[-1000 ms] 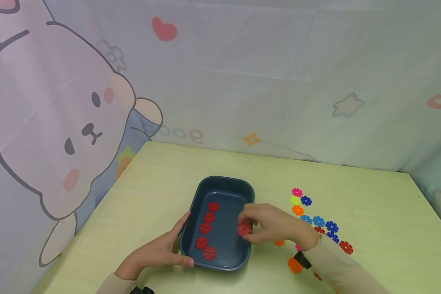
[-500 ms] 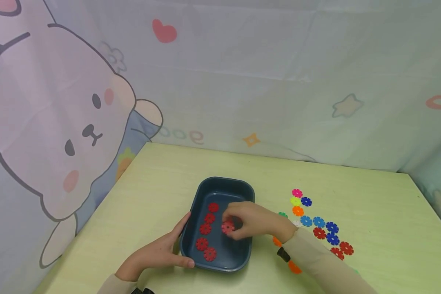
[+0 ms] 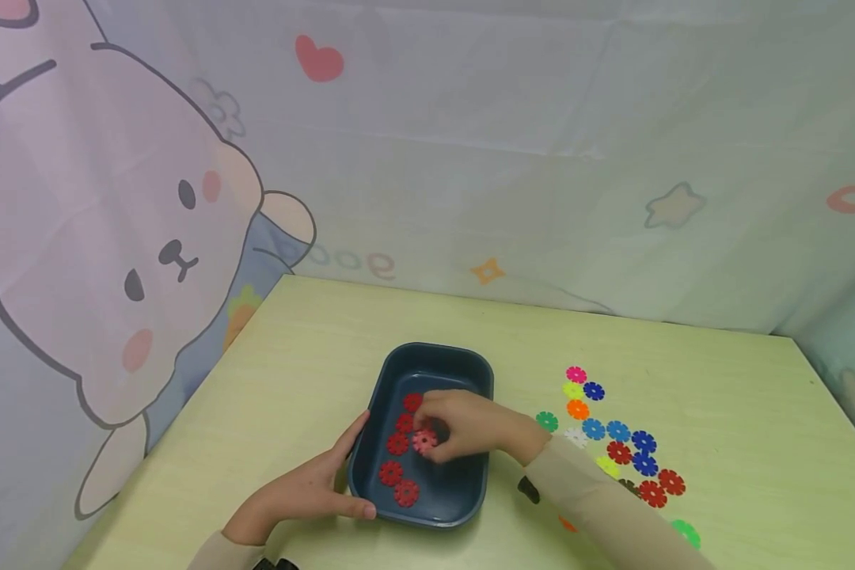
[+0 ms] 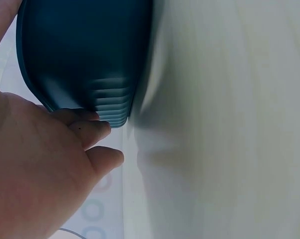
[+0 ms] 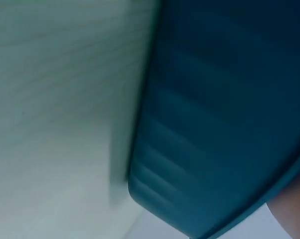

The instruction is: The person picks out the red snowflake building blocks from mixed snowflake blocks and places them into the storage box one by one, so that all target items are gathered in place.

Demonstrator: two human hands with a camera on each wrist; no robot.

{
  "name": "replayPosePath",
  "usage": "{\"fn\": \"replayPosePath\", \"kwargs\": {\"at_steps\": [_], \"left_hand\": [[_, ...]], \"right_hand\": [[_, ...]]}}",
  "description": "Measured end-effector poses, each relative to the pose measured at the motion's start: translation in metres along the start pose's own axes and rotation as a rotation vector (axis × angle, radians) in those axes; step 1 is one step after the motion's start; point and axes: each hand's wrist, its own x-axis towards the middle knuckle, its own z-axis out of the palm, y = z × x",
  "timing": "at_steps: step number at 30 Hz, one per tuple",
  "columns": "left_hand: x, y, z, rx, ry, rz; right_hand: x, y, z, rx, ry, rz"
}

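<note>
A dark blue plastic tray (image 3: 456, 495) stands on the table, with several red notched interlocking discs (image 3: 392, 473) lying along its left side. My left hand (image 3: 306, 489) holds the tray at its near left corner, thumb by the front rim and fingers along the outer left wall. In the left wrist view, fingertips (image 4: 97, 132) rest at the ribbed outside of the tray (image 4: 85, 45). My right hand (image 3: 470, 425) reaches over the right rim and pinches a pinkish-red interlocking disc (image 3: 424, 441) inside the tray, close beside the row. The right wrist view shows mostly the tray's outer wall (image 5: 200, 124).
To the right on the table (image 3: 741, 412) lie loose discs in many colours, among them a pink one (image 3: 576, 374), a green one (image 3: 546, 421) and a red one (image 3: 652, 494). My right sleeve (image 3: 606, 507) covers some of them. A printed cloth (image 3: 470, 158) hangs behind the table.
My right hand has moved left from the tray's right rim to near the row of red discs, carrying the pinched disc. More loose discs show beside the sleeve. The left hand has stayed put.
</note>
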Motion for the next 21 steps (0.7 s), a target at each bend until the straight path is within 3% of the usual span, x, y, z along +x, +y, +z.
{"fn": "replayPosePath", "kwargs": {"at_steps": [21], "left_hand": [[0.000,-0.001,0.000,0.010,0.003,-0.004]], "right_hand": [[0.020,0.001,0.017,-0.054,-0.149,0.086]]}}
